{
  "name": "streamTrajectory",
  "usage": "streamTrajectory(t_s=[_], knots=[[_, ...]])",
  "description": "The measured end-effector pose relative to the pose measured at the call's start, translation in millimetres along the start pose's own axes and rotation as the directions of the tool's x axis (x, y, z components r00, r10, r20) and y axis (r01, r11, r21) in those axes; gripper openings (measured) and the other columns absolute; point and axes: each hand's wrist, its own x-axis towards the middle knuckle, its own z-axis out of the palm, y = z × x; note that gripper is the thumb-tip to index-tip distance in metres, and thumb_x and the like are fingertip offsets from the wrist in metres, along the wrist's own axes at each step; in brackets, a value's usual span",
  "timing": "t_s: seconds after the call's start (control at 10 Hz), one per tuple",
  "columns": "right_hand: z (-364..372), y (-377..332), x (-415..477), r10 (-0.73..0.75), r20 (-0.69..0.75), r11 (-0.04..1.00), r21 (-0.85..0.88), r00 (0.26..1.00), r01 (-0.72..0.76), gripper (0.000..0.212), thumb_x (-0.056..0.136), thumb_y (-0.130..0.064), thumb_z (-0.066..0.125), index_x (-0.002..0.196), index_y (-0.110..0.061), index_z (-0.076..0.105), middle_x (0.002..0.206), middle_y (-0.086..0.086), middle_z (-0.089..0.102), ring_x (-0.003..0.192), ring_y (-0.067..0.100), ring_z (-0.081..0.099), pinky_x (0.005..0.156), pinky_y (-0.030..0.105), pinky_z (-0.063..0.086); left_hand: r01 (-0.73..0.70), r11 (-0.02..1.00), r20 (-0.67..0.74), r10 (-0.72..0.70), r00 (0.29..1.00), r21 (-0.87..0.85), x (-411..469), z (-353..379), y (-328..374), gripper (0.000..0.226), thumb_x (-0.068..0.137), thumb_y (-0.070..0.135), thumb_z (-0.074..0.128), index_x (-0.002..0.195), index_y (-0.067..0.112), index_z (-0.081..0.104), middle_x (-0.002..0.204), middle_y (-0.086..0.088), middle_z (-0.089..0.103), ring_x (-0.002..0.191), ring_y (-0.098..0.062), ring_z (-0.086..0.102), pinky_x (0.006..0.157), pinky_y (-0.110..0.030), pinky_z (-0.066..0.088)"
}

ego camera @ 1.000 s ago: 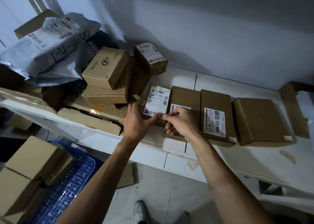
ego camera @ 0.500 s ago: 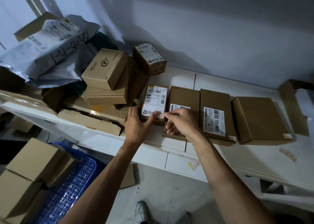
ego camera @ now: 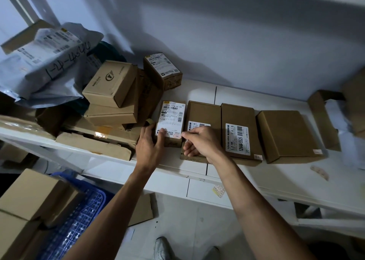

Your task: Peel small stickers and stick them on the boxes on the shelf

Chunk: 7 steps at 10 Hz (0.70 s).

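A row of flat brown boxes lies on the white shelf [ego camera: 276, 172]. The leftmost small box [ego camera: 172, 119] carries a large white shipping label, with a small pink sticker [ego camera: 177, 136] at the label's lower right corner. My left hand [ego camera: 149, 143] grips that box at its near left corner, thumb resting on the label. My right hand [ego camera: 201, 141] lies over the second box [ego camera: 203, 111], fingers curled, its index fingertip just right of the sticker. The third box [ego camera: 239, 133] and the fourth box [ego camera: 286, 135] each show a small sticker at the near right corner.
Stacked cartons [ego camera: 112, 93] and grey mailer bags [ego camera: 45, 62] crowd the shelf's left end. A sticker sheet [ego camera: 218, 190] hangs on the shelf's front edge; a paper strip [ego camera: 319, 172] lies on the right. Below left are a blue crate [ego camera: 79, 220] and brown boxes [ego camera: 33, 196].
The pink sticker went from between my fingertips onto the labelled box's lower right corner. My right fingertip has drawn slightly right of it; my left hand shifted onto the box's near left corner.
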Motion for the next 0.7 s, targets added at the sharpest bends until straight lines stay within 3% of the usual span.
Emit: streamTrajectory(t_s=[0.2,0.4,0.5,0.7], knots=[[-9,0,-13,0.001,0.005,1.000,-0.010,1.000,-0.001,0.018,0.101,-0.007,0.056,0.104,0.008,0.067,0.057,0.012,0.066,0.042,0.020,0.065,0.042,0.025,0.054,-0.011,1.000,-0.017,0.011,1.000,-0.019,-6,-4,1,0.044,0.096,0.046,0.056,0.124,0.013,0.061,0.120,-0.007,0.062,0.104,-0.020,0.062,0.087,-0.042,0.055],[-25,9,-39,-0.127,-0.023,0.990,-0.056,0.992,0.126,0.017,0.100,-0.009,0.059,0.100,0.001,0.072,0.061,0.015,0.067,0.047,0.023,0.062,0.045,0.026,0.053,0.080,0.991,0.002,-0.080,0.997,-0.111,-12,-9,3,0.045,0.098,0.049,0.049,0.122,0.015,0.064,0.118,-0.008,0.066,0.108,-0.022,0.063,0.089,-0.039,0.054],[-29,20,-50,-0.222,-0.038,0.968,-0.129,0.974,0.215,0.016,0.100,-0.013,0.059,0.099,-0.004,0.074,0.059,0.012,0.068,0.047,0.020,0.063,0.046,0.027,0.052,0.060,0.996,-0.070,-0.065,0.995,-0.071,-19,-12,8,0.039,0.101,0.041,0.046,0.116,0.013,0.068,0.107,-0.009,0.071,0.100,-0.024,0.066,0.079,-0.037,0.054],[-41,30,-64,-0.305,-0.088,0.944,-0.162,0.948,0.288,0.017,0.101,-0.019,0.060,0.103,-0.008,0.074,0.064,0.015,0.071,0.049,0.017,0.063,0.047,0.023,0.051,-0.016,1.000,-0.217,0.014,0.976,-0.006,-25,-17,21,0.030,0.097,0.037,0.053,0.115,0.019,0.070,0.105,-0.004,0.073,0.092,-0.020,0.069,0.078,-0.045,0.059]])
